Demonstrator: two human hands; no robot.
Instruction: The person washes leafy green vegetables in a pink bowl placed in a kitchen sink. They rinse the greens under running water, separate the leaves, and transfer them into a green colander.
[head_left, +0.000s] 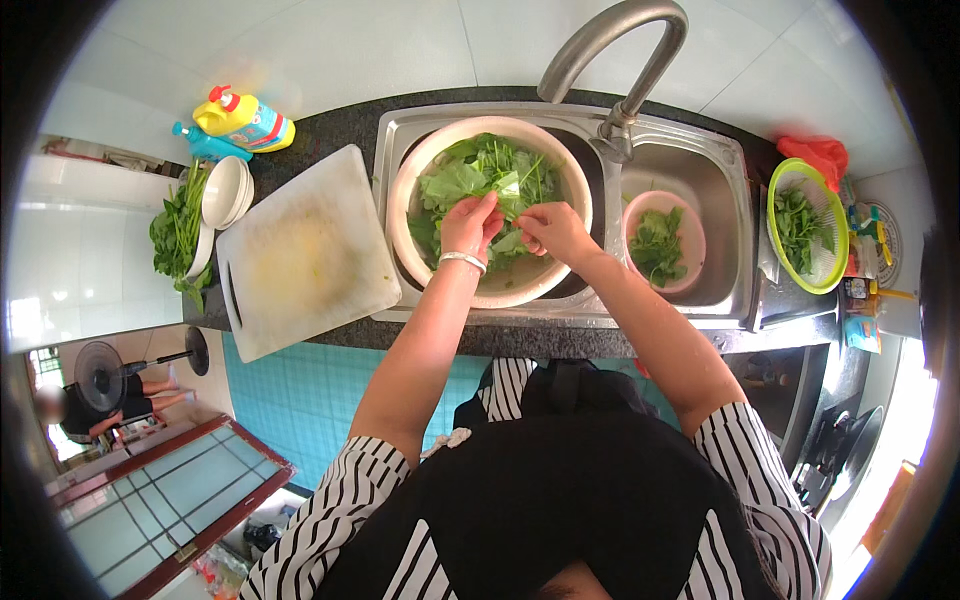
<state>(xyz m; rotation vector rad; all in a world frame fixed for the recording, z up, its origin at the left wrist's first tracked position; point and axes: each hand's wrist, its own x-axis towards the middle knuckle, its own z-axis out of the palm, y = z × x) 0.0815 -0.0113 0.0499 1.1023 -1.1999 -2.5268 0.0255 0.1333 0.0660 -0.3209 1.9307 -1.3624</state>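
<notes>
A large cream plastic basin (401, 214) rests in the left bowl of a steel sink, with leafy greens (457, 176) in it. My left hand (472, 223) is over the basin, its thumb and fingers holding a green leaf with its stem (508, 187). Close on its right, my right hand (553, 229) pinches the lower end of the same sprig between thumb and forefinger. A bracelet circles my left wrist. In the right bowl, a pink plastic basin (697, 225) holds more greens (658, 247).
A curved steel faucet (637, 56) rises behind the sink. A white cutting board (307, 255), white bowls (225, 191), greens (176, 225) and pump bottles (251, 124) are at left. A lime-green colander (840, 225) with greens is at right. A person (97, 405) sits in the background at left.
</notes>
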